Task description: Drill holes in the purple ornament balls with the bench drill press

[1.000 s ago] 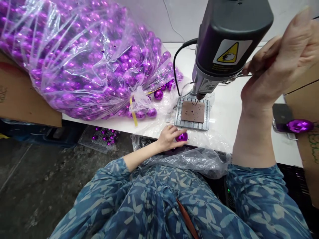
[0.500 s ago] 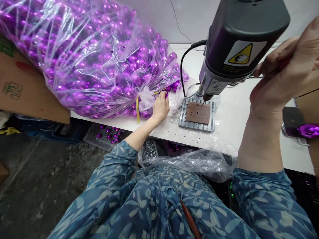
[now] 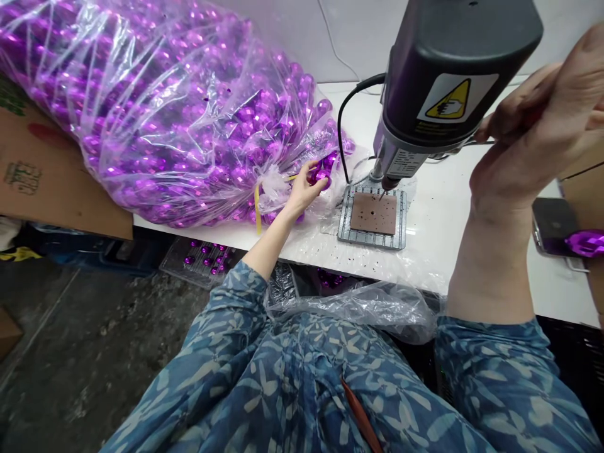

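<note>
My left hand (image 3: 304, 189) is at the gathered mouth of a clear plastic bag (image 3: 179, 119) full of shiny purple faceted balls. Its thumb and fingers are spread apart, their tips against a purple ball (image 3: 322, 177) at the bag's opening. On the right, my right hand (image 3: 538, 135) is closed around the drill press's feed handle; a bit of red shows between the fingers. The dark drill press head (image 3: 465, 56) stands before me, its bit just above a brown block (image 3: 374, 214) with a small hole, on a grey slotted base (image 3: 346, 229).
Shavings and clear film lie on the white table (image 3: 425, 239). A cardboard box (image 3: 51, 170) is at left, under the bag. Below the table edge are a tray of purple balls (image 3: 202, 258) and a plastic-lined container (image 3: 368, 308). A phone-like dark object (image 3: 550, 220) lies at right.
My left hand's fingers have spread apart and reached slightly farther toward the balls at the bag's mouth. My right hand stays on the handle. The view has shifted a little.
</note>
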Demonstrator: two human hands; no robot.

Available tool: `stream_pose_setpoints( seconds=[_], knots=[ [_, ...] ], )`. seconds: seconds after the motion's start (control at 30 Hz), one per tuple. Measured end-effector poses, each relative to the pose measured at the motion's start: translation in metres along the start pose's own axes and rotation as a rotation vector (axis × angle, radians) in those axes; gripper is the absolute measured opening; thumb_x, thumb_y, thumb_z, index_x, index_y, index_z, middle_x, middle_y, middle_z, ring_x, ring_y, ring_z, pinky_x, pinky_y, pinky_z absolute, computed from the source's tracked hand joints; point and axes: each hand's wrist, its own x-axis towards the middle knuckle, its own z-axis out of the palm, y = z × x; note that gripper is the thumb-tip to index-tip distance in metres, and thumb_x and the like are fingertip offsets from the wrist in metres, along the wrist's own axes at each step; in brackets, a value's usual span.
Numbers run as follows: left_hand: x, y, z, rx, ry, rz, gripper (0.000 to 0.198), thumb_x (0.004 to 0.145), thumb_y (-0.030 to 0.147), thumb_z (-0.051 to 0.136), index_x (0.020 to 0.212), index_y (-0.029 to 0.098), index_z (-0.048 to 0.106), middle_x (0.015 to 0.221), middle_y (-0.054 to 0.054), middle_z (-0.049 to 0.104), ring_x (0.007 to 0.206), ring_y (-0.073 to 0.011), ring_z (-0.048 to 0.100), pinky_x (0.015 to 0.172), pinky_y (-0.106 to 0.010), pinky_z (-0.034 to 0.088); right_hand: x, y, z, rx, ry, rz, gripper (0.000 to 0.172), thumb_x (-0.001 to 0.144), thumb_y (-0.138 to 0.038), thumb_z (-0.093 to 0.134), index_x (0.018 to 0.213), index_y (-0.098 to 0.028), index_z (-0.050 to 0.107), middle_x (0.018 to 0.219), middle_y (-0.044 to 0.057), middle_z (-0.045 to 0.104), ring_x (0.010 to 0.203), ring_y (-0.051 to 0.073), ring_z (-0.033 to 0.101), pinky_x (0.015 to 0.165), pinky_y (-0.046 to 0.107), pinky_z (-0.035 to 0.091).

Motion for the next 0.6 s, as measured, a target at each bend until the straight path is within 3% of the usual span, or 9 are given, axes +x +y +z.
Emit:
stream_pose_setpoints(
  seconds=[0.13, 0.27, 0.43, 0.6],
  knots=[
    [-0.03, 0.016, 0.0, -0.396, -0.049, -0.189, 0.042, 0.09, 0.032, 0.089, 0.13, 0.029, 0.075, 0.119, -0.006, 0.082, 0.125, -0.0262, 0.076, 0.111, -0.043, 0.064, 0.0, -0.002, 0.0, 0.025, -0.002, 0.0, 0.07, 0.069, -0.081, 0.074, 0.071, -0.022, 0.036, 0.049, -0.01, 0.028, 0.041, 0.004, 0.034, 0.041, 0.026, 0.029],
    [-0.052, 0.021, 0.01, -0.634, -0.098, -0.276, 0.041, 0.098, 0.041, 0.088, 0.133, 0.026, 0.073, 0.118, -0.005, 0.083, 0.124, -0.0246, 0.079, 0.113, -0.044, 0.066, 0.0, -0.006, 0.0, 0.015, -0.022, 0.001, 0.066, 0.071, -0.078, 0.072, 0.071, -0.022, 0.037, 0.049, -0.01, 0.027, 0.041, 0.003, 0.035, 0.04, 0.024, 0.028],
    [-0.071, 0.012, 0.029, -0.651, -0.234, -0.376, 0.042, 0.095, 0.045, 0.093, 0.125, 0.021, 0.077, 0.118, -0.01, 0.085, 0.126, -0.0297, 0.08, 0.112, -0.047, 0.066, 0.0, -0.004, -0.002, 0.004, -0.024, -0.005, 0.065, 0.072, -0.077, 0.073, 0.072, -0.021, 0.039, 0.05, -0.01, 0.021, 0.042, 0.003, 0.034, 0.039, 0.022, 0.026],
    [-0.076, 0.001, 0.042, -0.623, -0.233, -0.342, 0.034, 0.09, 0.033, 0.097, 0.117, 0.022, 0.079, 0.123, -0.006, 0.085, 0.13, -0.0261, 0.078, 0.113, -0.042, 0.064, 0.001, -0.001, -0.003, -0.001, -0.038, -0.012, 0.074, 0.074, -0.077, 0.073, 0.069, -0.02, 0.026, 0.051, -0.009, 0.026, 0.042, 0.001, 0.034, 0.04, 0.022, 0.029]
  ],
)
